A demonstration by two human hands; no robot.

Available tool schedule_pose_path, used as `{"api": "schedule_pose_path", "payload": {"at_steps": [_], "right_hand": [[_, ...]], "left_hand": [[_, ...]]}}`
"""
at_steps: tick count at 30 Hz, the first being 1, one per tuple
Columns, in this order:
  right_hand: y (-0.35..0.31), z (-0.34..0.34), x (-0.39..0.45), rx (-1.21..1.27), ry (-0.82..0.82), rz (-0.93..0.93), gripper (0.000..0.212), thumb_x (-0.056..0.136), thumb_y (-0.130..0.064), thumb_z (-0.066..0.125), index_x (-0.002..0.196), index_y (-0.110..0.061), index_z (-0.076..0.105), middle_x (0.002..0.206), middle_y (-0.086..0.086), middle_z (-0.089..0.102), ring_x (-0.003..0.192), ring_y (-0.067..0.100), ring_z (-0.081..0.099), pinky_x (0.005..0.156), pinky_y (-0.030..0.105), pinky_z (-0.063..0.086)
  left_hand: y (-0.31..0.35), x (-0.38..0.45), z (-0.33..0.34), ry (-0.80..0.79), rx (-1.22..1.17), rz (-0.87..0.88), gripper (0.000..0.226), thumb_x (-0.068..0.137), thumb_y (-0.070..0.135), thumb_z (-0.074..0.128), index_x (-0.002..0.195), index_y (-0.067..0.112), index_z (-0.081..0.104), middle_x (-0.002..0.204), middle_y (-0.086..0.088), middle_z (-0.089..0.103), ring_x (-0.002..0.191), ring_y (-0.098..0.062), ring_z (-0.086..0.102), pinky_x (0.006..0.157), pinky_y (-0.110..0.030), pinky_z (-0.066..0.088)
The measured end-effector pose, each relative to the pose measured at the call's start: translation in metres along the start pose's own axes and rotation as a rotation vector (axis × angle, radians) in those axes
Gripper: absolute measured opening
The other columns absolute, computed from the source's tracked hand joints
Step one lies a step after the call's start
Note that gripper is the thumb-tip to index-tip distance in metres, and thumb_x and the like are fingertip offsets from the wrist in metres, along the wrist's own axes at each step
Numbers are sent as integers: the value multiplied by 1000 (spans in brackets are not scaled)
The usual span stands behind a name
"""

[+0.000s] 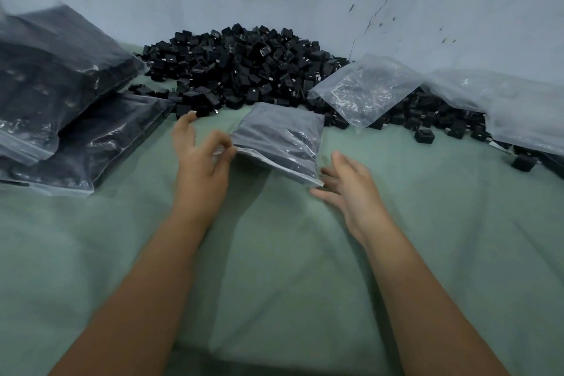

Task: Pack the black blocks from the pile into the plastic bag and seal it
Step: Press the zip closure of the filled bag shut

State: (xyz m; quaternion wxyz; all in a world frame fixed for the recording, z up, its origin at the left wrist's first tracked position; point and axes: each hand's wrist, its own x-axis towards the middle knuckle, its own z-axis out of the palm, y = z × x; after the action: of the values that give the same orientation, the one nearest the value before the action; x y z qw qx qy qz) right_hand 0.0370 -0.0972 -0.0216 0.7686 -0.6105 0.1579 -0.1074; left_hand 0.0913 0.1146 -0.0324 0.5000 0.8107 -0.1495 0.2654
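A large pile of black blocks (pixel 241 67) lies against the wall on a green cloth. In front of it rests a small plastic bag (pixel 280 137) filled with dark blocks, its zip edge toward me. My left hand (pixel 200 159) pinches the bag's near left corner between thumb and forefinger, other fingers spread. My right hand (pixel 348 183) lies open at the bag's near right corner, fingertips touching or almost touching the edge.
Filled bags (pixel 61 94) are stacked at the left. Empty clear bags (pixel 366 88) lie on the pile at the right, with a larger sheet of them (pixel 512 107) further right. Loose blocks (pixel 424 135) are scattered at the right. The green cloth (pixel 274 268) covers the foreground.
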Motion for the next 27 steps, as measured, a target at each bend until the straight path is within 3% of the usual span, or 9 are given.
{"api": "schedule_pose_path", "payload": {"at_steps": [3,5,6,8,10,15,18,23,27], "right_hand": [[0,19,0,495,-160,189,35,96,-36,55,121,-12,47,105,20,67,98,33,69,80,45,59],[-2,22,7,650,-187,342,57,94,-39,55,135,-2,39,115,27,61,105,38,65,88,50,55],[-5,25,12,644,-196,395,59,94,-40,56,135,0,42,115,28,62,105,37,65,89,50,54],[-10,32,23,516,-178,443,53,92,-42,58,127,-3,51,101,22,69,90,32,71,75,43,59],[-19,48,35,327,-133,452,50,90,-46,60,122,-9,57,87,14,70,73,24,70,61,33,57],[-26,92,56,213,-25,383,37,85,-38,70,112,-14,63,99,12,73,84,28,72,64,36,59],[-24,110,59,392,-63,432,24,88,-33,68,98,-11,66,80,10,75,65,28,72,49,36,56],[-34,139,63,519,-151,355,22,91,-30,59,103,-14,67,88,6,75,76,23,72,60,32,57],[-69,190,60,637,-284,245,20,88,-27,61,98,-12,71,99,10,74,84,28,72,69,42,58]], "left_hand": [[2,2,-1,130,-154,-84,14,93,10,65,85,20,59,155,-16,7,146,-35,18,118,-23,23],[2,1,-3,188,-222,-184,21,94,14,64,82,29,57,156,-12,8,140,-19,25,111,-13,27],[1,1,-5,201,-261,-248,23,95,16,62,80,32,56,155,-10,13,134,-12,35,108,-12,31],[-3,-1,-5,196,-394,-378,21,99,19,54,82,31,53,146,-9,38,116,-4,54,105,-34,46],[-5,-2,-8,197,-588,-472,18,103,21,46,87,25,49,114,2,65,101,-11,63,97,-43,53],[-3,2,-23,215,-810,-617,16,106,20,36,93,15,44,96,-13,61,90,-27,60,88,-52,56],[0,13,-37,172,-886,-623,15,105,19,38,93,14,45,96,-8,66,86,-24,66,75,-45,60],[17,56,-72,72,-873,-432,26,104,17,42,83,25,53,104,-5,64,97,-19,63,81,-42,57],[28,89,-122,118,-824,-265,17,101,20,46,86,25,52,89,-5,59,82,-20,57,81,-40,56]]}}
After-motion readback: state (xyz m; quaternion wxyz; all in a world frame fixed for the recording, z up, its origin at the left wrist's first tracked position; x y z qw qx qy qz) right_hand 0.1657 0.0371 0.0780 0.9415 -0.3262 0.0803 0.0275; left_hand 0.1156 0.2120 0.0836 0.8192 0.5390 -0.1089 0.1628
